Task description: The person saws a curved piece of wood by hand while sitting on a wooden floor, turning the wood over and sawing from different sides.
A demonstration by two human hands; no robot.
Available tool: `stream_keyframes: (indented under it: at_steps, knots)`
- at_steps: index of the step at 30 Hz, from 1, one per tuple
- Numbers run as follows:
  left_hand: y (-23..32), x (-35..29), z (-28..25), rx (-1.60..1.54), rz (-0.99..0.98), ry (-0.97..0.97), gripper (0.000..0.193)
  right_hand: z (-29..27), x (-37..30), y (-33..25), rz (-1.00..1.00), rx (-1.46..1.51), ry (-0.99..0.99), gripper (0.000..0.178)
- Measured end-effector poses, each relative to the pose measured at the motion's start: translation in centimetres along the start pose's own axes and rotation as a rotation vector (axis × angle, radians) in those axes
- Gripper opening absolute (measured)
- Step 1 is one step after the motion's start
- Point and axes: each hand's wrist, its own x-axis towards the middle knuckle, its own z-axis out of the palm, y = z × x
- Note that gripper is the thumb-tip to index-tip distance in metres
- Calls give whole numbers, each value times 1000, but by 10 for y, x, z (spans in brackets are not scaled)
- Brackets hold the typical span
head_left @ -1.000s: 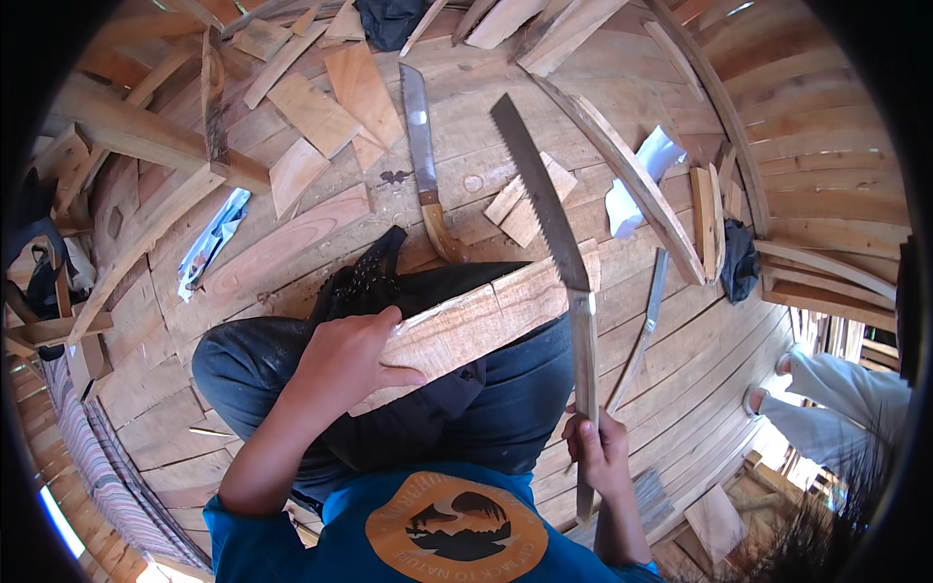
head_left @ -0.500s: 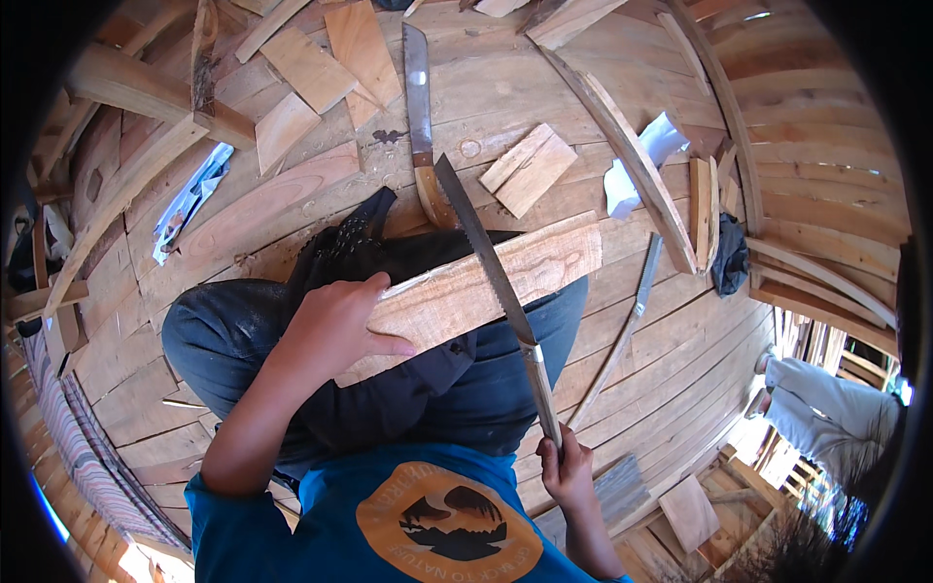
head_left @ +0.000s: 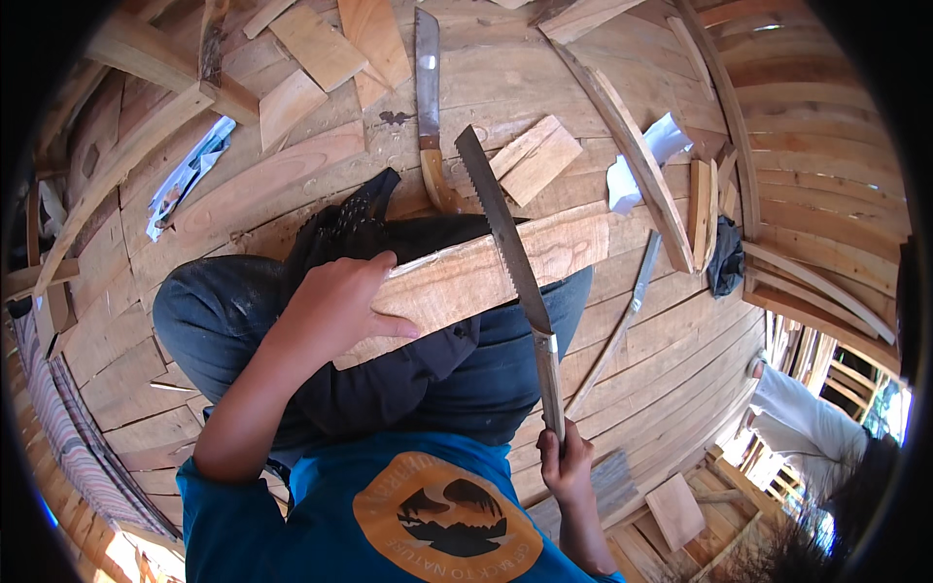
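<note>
A wooden board [head_left: 457, 289] lies slantwise across my lap, its right end reaching past my right thigh. My left hand [head_left: 342, 309] grips the board near its left end, thumb on the face and fingers over the far edge. In my right hand [head_left: 566, 461] is the handle of a hand saw [head_left: 509, 243]. The saw's toothed blade crosses over the board toward its right part and points away from me. Whether the teeth touch the wood I cannot tell. Dark cloth [head_left: 374, 384] is bunched beneath the board on my lap.
A second saw [head_left: 428, 87] with a wooden handle lies on the plank floor ahead. Near it are a short wood block [head_left: 539, 160] and several loose boards. A long thin tool [head_left: 622, 316] lies to the right. Another person's legs [head_left: 802, 403] show at far right.
The saw has shifted slightly to the right and away from me, its tip rising in the picture. My left hand keeps its grip on the board.
</note>
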Motion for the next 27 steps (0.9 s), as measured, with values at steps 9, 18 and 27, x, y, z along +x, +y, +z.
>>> stream_keyframes:
  at_steps: [9, 18, 27]
  knots:
    - [-3, 0, 4, -13, -9, 10, 75, -1, -4, 6, 1, -59, -35, 25]
    - [-4, -2, 4, -25, -8, 1, 77, -2, -4, 8, -28, -72, -13, 25]
    - [-3, -1, 0, -74, -33, -41, 81, -2, -9, 14, -57, -213, 38, 27]
